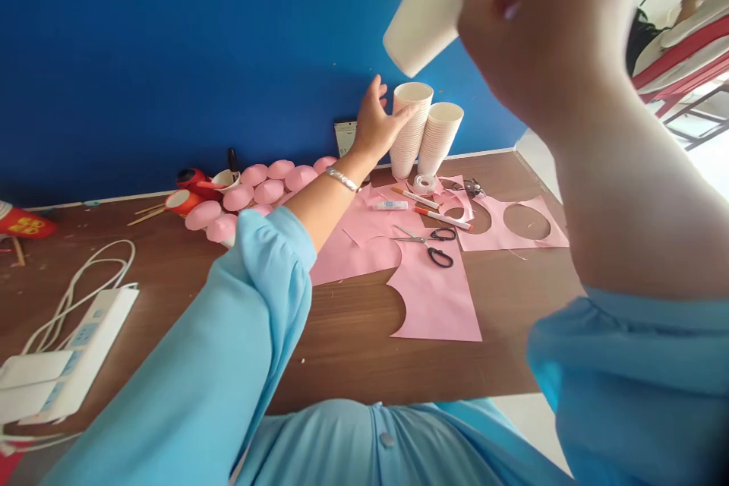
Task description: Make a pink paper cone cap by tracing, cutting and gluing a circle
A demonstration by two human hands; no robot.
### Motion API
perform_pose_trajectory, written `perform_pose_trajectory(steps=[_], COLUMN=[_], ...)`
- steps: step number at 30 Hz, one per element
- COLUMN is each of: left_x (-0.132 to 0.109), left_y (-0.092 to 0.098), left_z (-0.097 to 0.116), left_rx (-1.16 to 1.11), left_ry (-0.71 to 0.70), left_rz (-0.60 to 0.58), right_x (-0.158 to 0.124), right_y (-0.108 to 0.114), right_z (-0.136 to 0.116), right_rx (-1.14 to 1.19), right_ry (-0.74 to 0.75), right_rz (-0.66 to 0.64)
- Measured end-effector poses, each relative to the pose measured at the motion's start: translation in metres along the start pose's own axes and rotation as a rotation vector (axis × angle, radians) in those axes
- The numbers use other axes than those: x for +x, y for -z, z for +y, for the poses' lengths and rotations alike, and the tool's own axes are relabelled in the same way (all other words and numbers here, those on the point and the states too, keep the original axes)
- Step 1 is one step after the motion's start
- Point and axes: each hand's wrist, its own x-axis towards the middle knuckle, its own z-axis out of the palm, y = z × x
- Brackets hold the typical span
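Note:
High at the upper right, my right hand point(529, 15) grips a white paper cup point(427, 11), tilted, its base toward the lower left. My left hand point(379, 121) reaches to the taller stack of paper cups point(411, 129), fingers spread, the thumb in front of the stack near its top. Whether that thumb touches the cups I cannot tell. A second, shorter stack of paper cups point(440, 138) stands right beside the first. Below them lie cut sheets of pink paper point(436, 304) with scissors point(427, 239) open on top.
Several pink paper cones point(267, 191) crowd the left of the papers. Nearby are markers point(444, 218), a glue stick point(390, 205) and a tape roll point(424, 183). A white power strip point(85, 349) with cables lies at the left. A blue wall point(199, 53) rises behind the table.

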Motion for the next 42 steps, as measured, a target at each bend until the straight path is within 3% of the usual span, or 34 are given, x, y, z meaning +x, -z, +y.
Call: perform_pose_trajectory(steps=[1, 3, 6, 8, 9, 11, 12, 14, 16, 19, 22, 26, 30, 34, 42], left_x=[-0.016, -0.059, -0.133, -0.175, -0.192, -0.216, -0.223, -0.23, -0.233, -0.238, -0.245, -0.252, -0.249, -0.247, -0.255], left_y=[0.015, 0.047, 0.085, 0.099, 0.105, 0.115, 0.121, 0.136, 0.154, 0.175, 0.181, 0.168, 0.147, 0.135, 0.132], left_z=[0.013, 0.041, 0.07, 0.076, 0.075, 0.07, 0.068, 0.065, 0.066, 0.072, 0.074, 0.067, 0.064, 0.064, 0.055], left_rx=[-0.074, -0.219, -0.494, -0.587, -0.542, -0.465, -0.467, -0.466, -0.38, -0.252, -0.089, 0.115, 0.382, 0.553, 0.671], left_ry=[0.069, 0.089, 0.218, 0.303, 0.349, 0.405, 0.421, 0.401, 0.395, 0.381, 0.37, 0.336, 0.171, 0.057, 0.065], left_rz=[0.025, -0.007, -0.247, -0.329, -0.333, -0.226, -0.157, -0.014, 0.096, 0.132, 0.093, -0.121, -0.195, -0.208, -0.251], right_x=[-0.018, -0.056, -0.107, -0.132, -0.142, -0.159, -0.167, -0.183, -0.201, -0.228, -0.252, -0.266, -0.257, -0.249, -0.248], right_y=[0.004, -0.004, -0.044, -0.075, -0.089, -0.112, -0.122, -0.14, -0.155, -0.171, -0.171, -0.159, -0.162, -0.176, -0.179], right_z=[0.0, -0.001, -0.013, -0.025, -0.032, -0.044, -0.05, -0.061, -0.072, -0.089, -0.097, -0.085, -0.071, -0.077, -0.104], right_rx=[0.137, 0.486, 0.936, 1.116, 1.17, 1.21, 1.188, 1.025, 0.753, 0.521, 0.46, 0.541, 0.488, 0.434, 0.324], right_ry=[0.008, -0.067, -0.293, -0.342, -0.351, -0.324, -0.308, -0.172, 0.081, 0.443, 0.603, 0.818, 0.695, 0.523, 0.313], right_rz=[0.035, -0.016, -0.293, -0.411, -0.428, -0.525, -0.51, -0.501, -0.578, -0.712, -0.731, -0.699, -0.637, -0.624, -0.668])
